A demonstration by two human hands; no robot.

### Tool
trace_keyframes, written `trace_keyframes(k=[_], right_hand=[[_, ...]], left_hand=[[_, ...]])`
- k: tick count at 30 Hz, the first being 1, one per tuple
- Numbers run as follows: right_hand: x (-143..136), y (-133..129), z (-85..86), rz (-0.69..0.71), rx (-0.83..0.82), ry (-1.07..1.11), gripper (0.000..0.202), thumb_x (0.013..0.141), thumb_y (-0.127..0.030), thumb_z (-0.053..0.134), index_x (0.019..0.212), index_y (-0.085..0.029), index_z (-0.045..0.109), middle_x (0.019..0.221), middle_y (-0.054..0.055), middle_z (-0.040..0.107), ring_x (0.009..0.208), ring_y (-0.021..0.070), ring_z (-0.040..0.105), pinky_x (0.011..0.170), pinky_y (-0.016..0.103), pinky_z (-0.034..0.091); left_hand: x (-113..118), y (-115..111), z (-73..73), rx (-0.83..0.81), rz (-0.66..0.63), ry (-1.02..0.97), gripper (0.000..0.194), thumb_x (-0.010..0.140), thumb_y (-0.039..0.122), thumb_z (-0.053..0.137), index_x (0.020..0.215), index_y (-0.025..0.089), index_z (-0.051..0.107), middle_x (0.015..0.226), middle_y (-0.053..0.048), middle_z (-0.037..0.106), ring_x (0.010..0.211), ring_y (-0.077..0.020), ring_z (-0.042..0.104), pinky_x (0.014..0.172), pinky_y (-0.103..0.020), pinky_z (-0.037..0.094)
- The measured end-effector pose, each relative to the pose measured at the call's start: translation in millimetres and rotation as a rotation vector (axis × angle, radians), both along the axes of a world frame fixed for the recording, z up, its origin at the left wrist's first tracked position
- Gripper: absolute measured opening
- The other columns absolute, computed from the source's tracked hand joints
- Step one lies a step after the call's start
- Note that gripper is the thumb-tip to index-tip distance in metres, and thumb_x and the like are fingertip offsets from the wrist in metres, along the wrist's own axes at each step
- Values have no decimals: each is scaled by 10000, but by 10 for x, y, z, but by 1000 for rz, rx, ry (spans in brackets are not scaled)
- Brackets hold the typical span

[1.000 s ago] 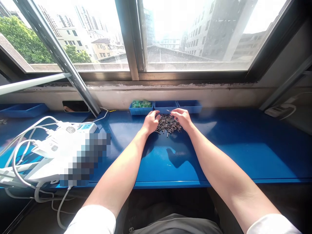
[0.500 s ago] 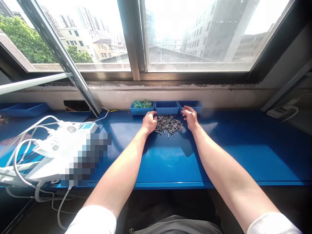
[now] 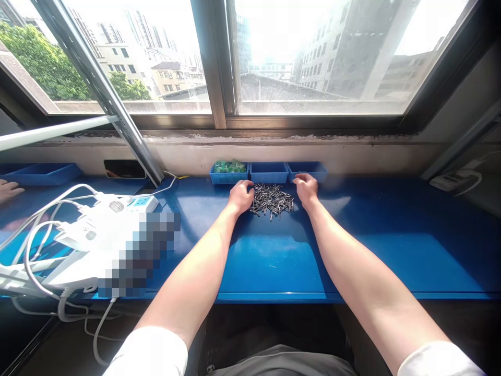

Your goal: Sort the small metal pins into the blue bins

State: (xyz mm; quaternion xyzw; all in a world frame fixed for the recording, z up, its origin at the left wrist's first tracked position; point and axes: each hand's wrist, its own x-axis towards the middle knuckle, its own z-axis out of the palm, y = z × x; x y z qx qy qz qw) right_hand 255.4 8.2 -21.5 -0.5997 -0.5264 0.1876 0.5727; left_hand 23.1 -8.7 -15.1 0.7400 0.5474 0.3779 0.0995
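A loose pile of small dark metal pins or bits (image 3: 273, 201) lies on the blue tabletop (image 3: 270, 261). At its left edge rests my left hand (image 3: 240, 197), fingers curled together; any piece inside is too small to make out. My right hand (image 3: 307, 189) is just off the pile's right side, in front of the right blue bin (image 3: 320, 169), its thumb and fingers drawn into a pinch. What that pinch holds, if anything, is hidden. Behind the pile stand a middle blue bin (image 3: 269, 176) and a left blue bin (image 3: 229, 180) with green pieces (image 3: 230, 166).
White power strips with plugs and cables (image 3: 92, 227) crowd the left. A metal post (image 3: 131, 137) rises beside a dark phone-like device (image 3: 124, 168). Another person's hand (image 3: 8, 191) shows at the far left, near more blue trays (image 3: 49, 176). A window sits behind.
The fingers of my right hand have drawn closer together near the right bin. My left hand stays by the pile. The other person's hand has come further into view at far left.
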Motion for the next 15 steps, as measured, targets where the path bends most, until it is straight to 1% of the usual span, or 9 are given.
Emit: trace_keyframes(k=[1, 2, 3, 5, 7, 9, 10, 12, 15], right_hand=[[-15, -15, 2, -36, -40, -53, 313, 657, -305, 521, 902, -159, 650, 839, 74, 659, 799, 213, 593, 741, 350, 481], [-33, -33, 6, -24, -79, -116, 294, 655, -301, 536, 878, -163, 669, 841, 74, 667, 822, 223, 596, 781, 365, 475], [-53, -53, 10, -6, -110, -173, 302, 658, -299, 548, 896, -169, 681, 877, 76, 674, 867, 234, 597, 823, 377, 464], [-102, -87, 14, 86, -146, -301, 370, 692, -303, 551, 1017, -176, 675, 1015, 91, 666, 1008, 255, 569, 908, 395, 428], [-156, -110, 13, 179, -160, -420, 432, 747, -317, 530, 1149, -193, 624, 1173, 96, 614, 1167, 270, 484, 990, 417, 365], [-212, -122, 10, 266, -180, -532, 430, 797, -330, 499, 1204, -224, 590, 1273, 77, 559, 1259, 283, 397, 1038, 457, 297], [-238, -125, 9, 302, -191, -584, 414, 816, -332, 486, 1206, -239, 587, 1292, 65, 547, 1275, 290, 377, 1047, 480, 271], [-280, -132, 10, 335, -210, -666, 382, 841, -324, 459, 1191, -254, 596, 1281, 57, 560, 1267, 302, 387, 1041, 519, 248], [-309, -144, 17, 308, -208, -714, 362, 853, -321, 442, 1157, -243, 622, 1199, 73, 617, 1202, 310, 460, 1012, 529, 279]], left_hand=[[2, -1, 2, -4, -3, 14, 298, 795, 252, 484, 1038, 180, 641, 1094, -84, 633, 1033, -248, 575, 943, -362, 435], [6, -2, 4, -9, -9, 25, 291, 795, 253, 486, 1027, 183, 648, 1092, -84, 638, 1039, -252, 575, 950, -364, 430], [11, -3, 4, -17, -18, 34, 289, 797, 253, 485, 1021, 184, 654, 1095, -85, 642, 1049, -255, 574, 958, -365, 425], [25, -4, -1, -39, -42, 48, 296, 808, 256, 474, 1028, 183, 658, 1116, -89, 642, 1076, -259, 567, 973, -360, 413], [43, -6, -15, -66, -71, 64, 322, 825, 276, 456, 1064, 180, 650, 1161, -93, 628, 1120, -259, 547, 998, -352, 390], [63, -15, -32, -98, -99, 92, 358, 839, 323, 448, 1116, 184, 629, 1229, -92, 593, 1177, -258, 510, 1027, -350, 357], [73, -24, -38, -114, -109, 108, 380, 840, 356, 455, 1142, 190, 616, 1267, -88, 568, 1205, -259, 487, 1040, -352, 339], [89, -49, -40, -143, -122, 139, 429, 824, 422, 489, 1179, 203, 592, 1330, -81, 517, 1252, -264, 440, 1060, -361, 304], [106, -90, -19, -169, -133, 179, 496, 798, 491, 521, 1205, 211, 573, 1367, -87, 479, 1288, -276, 392, 1076, -385, 263]])
